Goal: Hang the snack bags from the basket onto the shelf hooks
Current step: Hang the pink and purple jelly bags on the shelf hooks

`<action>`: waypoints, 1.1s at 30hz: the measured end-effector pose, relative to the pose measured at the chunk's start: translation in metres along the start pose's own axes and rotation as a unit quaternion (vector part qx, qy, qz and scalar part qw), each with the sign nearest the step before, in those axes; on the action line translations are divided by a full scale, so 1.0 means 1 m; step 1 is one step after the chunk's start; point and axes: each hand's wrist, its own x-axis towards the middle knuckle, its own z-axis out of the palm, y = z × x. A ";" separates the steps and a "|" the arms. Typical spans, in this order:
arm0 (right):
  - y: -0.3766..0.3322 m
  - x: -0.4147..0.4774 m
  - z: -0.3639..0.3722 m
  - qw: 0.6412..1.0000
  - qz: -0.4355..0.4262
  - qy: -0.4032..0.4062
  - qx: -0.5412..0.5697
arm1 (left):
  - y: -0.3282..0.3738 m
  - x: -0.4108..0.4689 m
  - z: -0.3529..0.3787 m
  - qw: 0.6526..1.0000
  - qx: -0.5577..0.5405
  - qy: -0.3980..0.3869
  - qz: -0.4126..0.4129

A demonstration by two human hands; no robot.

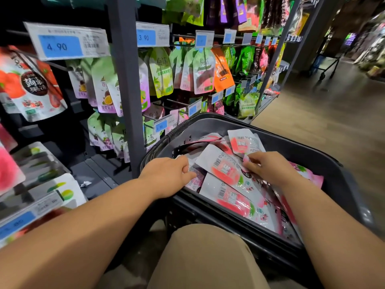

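While both of my hands are down in the basket (295, 151), the tally stands as follows.

Item, snack bags (225, 170): a loose heap of white-and-pink pouches, most lying back side up with barcodes showing, overlapping one another and covering the basket's bottom. None of them is lifted clear of the heap.

Item, left hand (170, 174): reaching over the near-left rim, fingers curled, thumb and fingers closed on the edge of a pouch at the left side of the pile.

Item, right hand (268, 165): resting further right on the heap, fingers curled, thumb and fingertips pinching the top corner of a pouch near the middle.

Item, shelf hooks (175, 101): rows of rods to my left and ahead. Most carry hanging pouches (203, 74) in green, pink, orange and purple; a couple of rods in the lower row beside the basket look bare or thinly filled. Whether any hanging pouch came out of this basket I cannot tell.

Item, price tags (60, 45): blue-and-white, clipped at the hook ends, reading 4.90 and 3.90 where legible.

Item, upright post (125, 80): grey, standing between two shelf bays, just left of the basket.

Judgement on progress: early or mid-way at best. The basket holds plenty of stock, so the bulk of the hanging is left. The step in hand looks like sorting and picking up pouches; carrying one to a hook and threading its hole is not yet begun.
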 end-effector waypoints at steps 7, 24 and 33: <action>0.002 0.003 0.001 1.000 0.009 0.025 0.012 | 0.001 0.000 -0.001 1.000 0.002 -0.001 0.003; 0.013 0.001 -0.015 0.922 -0.075 0.368 0.095 | 0.006 -0.004 -0.005 0.999 0.036 -0.013 0.009; 0.000 -0.015 -0.047 0.836 -0.136 0.525 0.082 | 0.004 -0.003 -0.003 0.999 0.027 -0.015 0.017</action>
